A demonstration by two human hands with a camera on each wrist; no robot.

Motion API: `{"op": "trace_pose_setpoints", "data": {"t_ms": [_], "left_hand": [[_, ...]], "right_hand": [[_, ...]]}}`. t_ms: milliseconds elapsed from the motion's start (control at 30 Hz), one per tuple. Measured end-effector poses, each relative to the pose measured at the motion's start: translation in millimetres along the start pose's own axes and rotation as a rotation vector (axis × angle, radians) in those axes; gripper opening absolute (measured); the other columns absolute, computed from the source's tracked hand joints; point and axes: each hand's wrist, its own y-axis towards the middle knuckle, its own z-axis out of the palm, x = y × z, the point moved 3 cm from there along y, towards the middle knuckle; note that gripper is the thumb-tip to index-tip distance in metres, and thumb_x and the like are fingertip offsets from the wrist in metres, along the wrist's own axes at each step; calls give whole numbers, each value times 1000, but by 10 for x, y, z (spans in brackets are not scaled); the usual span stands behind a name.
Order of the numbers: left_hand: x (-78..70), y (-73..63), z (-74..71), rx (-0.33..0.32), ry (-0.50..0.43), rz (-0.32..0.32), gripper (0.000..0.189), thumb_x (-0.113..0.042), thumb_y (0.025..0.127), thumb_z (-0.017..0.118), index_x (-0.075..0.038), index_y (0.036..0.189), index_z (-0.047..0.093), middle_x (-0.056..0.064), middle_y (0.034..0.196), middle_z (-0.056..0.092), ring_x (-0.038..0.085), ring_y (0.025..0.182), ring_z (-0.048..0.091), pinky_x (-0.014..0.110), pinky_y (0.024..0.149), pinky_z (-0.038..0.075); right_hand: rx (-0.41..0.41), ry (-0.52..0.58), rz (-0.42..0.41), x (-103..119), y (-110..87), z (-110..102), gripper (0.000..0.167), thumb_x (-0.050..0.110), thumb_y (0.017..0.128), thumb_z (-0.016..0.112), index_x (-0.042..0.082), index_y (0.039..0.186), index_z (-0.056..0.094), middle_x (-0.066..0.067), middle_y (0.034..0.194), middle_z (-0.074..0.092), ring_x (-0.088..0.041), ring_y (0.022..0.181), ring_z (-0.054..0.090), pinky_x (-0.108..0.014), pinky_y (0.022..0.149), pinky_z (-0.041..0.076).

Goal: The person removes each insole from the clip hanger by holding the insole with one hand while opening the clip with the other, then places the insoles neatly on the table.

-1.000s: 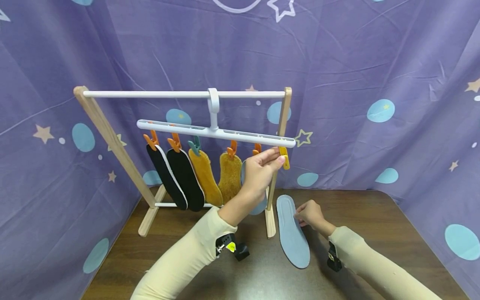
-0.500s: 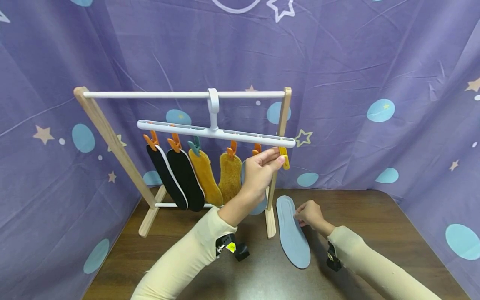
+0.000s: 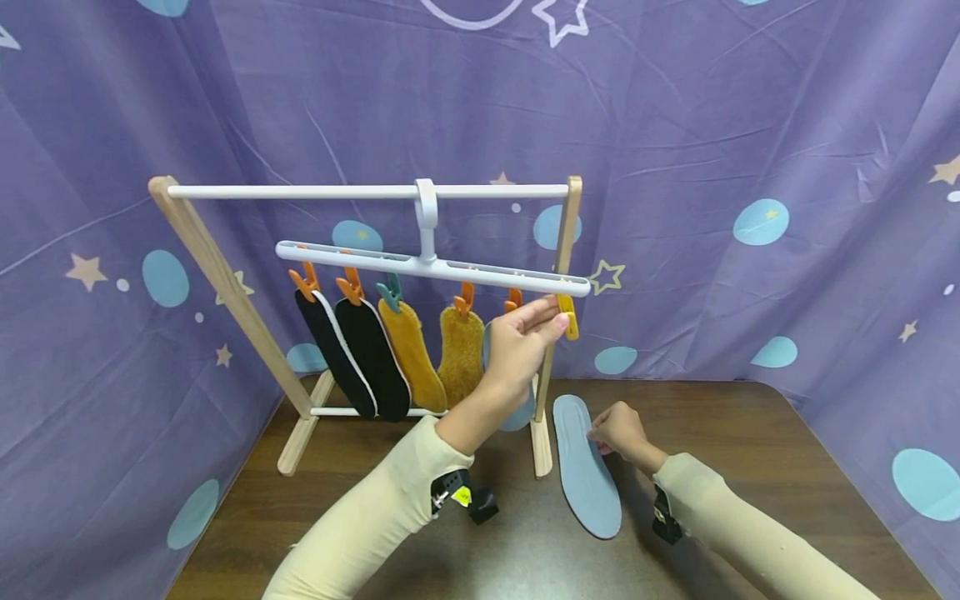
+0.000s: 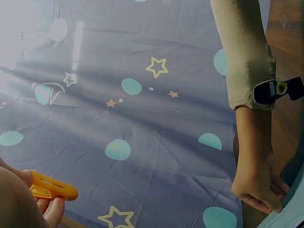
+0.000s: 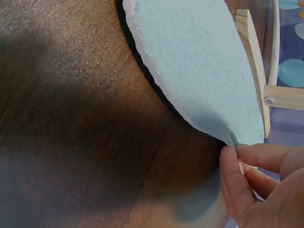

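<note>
My left hand [image 3: 517,346] pinches a yellow clothespin [image 3: 567,317] at the right end of the white hanger bar [image 3: 480,272]. The left wrist view shows the same yellow clothespin [image 4: 54,186] between thumb and fingers. Low over the table, my right hand [image 3: 621,429] pinches the right edge of a light blue insole [image 3: 587,467]. Seen from the right wrist, thumb and fingertips hold the rim of this insole [image 5: 194,71]. Behind my left hand, another light blue insole [image 3: 520,414] is partly hidden.
Black insoles [image 3: 372,358] and fuzzy mustard insoles [image 3: 460,350] hang from orange and teal clothespins [image 3: 390,292]. The hanger hooks on the white rail [image 3: 300,192] of a wooden stand [image 3: 225,283]. A purple curtain [image 3: 697,150] lies behind the brown table [image 3: 712,417].
Both hands keep their grips and stay almost in place. The view shifts very slightly, with the insole and stand appearing a few pixels lower.
</note>
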Motion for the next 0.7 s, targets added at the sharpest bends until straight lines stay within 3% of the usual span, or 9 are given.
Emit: {"op": "trace_pose_setpoints", "data": {"t_ms": [400, 700], "left_hand": [[-17, -17, 17, 15, -5, 33, 36, 3, 93, 69, 10, 127, 65, 27, 126, 69, 31, 113, 70, 32, 99, 57], [-21, -15, 48, 22, -18, 52, 36, 3, 92, 69, 10, 127, 65, 27, 125, 69, 23, 108, 71, 30, 98, 57]], "right_hand": [[-17, -13, -31, 28, -24, -6, 7, -8, 76, 76, -12, 82, 74, -11, 68, 70, -18, 53, 67, -33, 51, 61], [-14, -31, -43, 48, -54, -4, 8, -9, 77, 74, -13, 84, 74, -14, 69, 71, -17, 53, 66, -32, 50, 61]]}}
